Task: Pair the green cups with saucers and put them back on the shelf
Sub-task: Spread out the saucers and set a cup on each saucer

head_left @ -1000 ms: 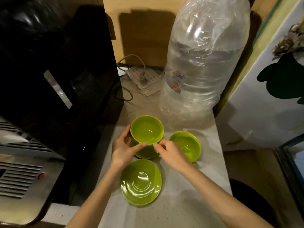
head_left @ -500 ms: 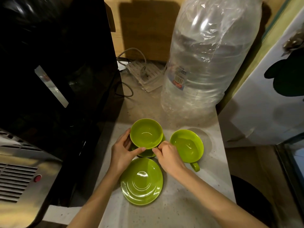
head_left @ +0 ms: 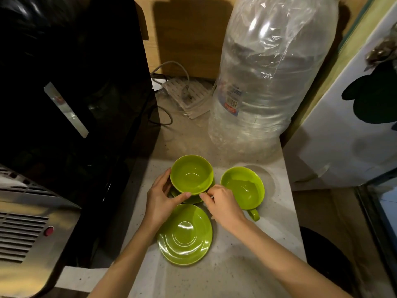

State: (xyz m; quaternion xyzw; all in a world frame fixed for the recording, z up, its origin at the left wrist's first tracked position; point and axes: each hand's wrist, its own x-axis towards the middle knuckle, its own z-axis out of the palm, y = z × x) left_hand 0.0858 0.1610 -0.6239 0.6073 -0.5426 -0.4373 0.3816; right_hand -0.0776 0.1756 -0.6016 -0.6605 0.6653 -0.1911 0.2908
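Observation:
A green cup (head_left: 191,174) rests on a green saucer (head_left: 189,198), most of which is hidden beneath it. My left hand (head_left: 160,198) grips the cup's left side and near rim. Fingertips of my right hand (head_left: 223,204) pinch the cup's near right edge, where its handle is hidden. A second green cup (head_left: 242,188) stands to the right on the counter, its handle pointing toward me. An empty green saucer (head_left: 185,234) lies nearest me, partly under my left wrist.
A large plastic-wrapped water bottle (head_left: 268,78) stands behind the cups. A black appliance (head_left: 71,89) walls the left side, with a metal one (head_left: 28,233) below. A power strip with cables (head_left: 187,93) lies at the back. The white counter (head_left: 247,265) ends at right.
The cup in my hands has come down onto its saucer and shifted slightly left. The camera moved closer and the second cup's handle came into view.

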